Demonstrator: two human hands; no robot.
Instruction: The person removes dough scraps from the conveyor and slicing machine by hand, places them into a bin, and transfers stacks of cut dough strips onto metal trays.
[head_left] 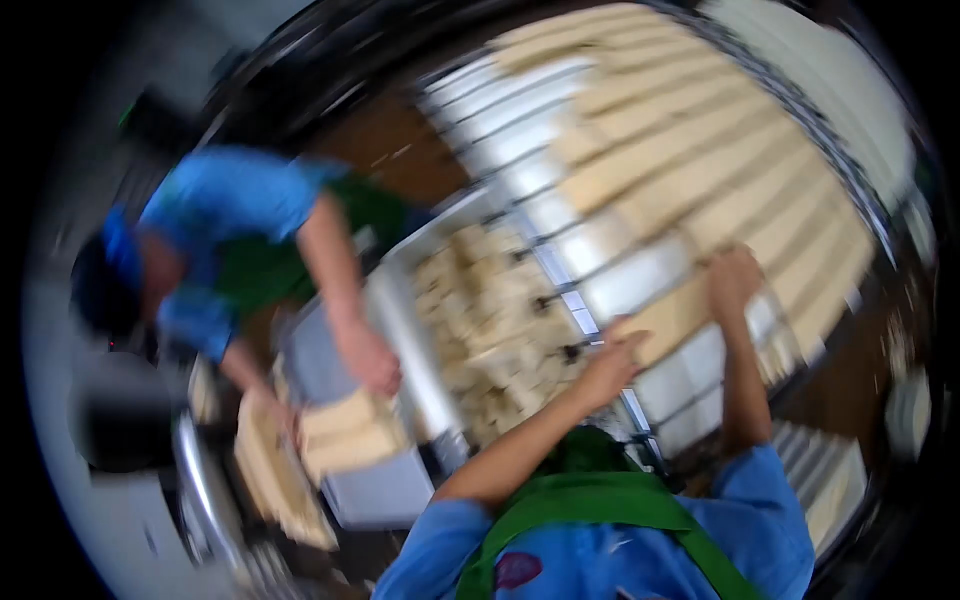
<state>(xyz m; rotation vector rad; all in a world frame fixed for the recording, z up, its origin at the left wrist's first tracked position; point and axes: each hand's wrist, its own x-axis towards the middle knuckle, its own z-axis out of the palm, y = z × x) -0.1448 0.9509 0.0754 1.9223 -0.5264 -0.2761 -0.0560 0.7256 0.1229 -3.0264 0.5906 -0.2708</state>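
Note:
A long pale beige slab [670,318] lies across the slatted rack on the right. My left hand [615,365] is at its near left end, and my right hand [735,280] holds its other end, fingers bent over the edge. More long pale strips [720,140] lie in rows on the rack beyond my hands. White surface [640,280] shows between the rack's dark bars. Left of my left hand stands a white bin [420,370] filled with small pale pieces [490,320]. The frame is blurred, so fine finger detail is lost.
On the left a co-worker in a blue shirt [235,195] and green apron bends over a grey tray [375,495], both hands near pale blocks [350,435]. More long pale pieces [275,470] lie beside it. A chrome rail [205,490] runs at the lower left.

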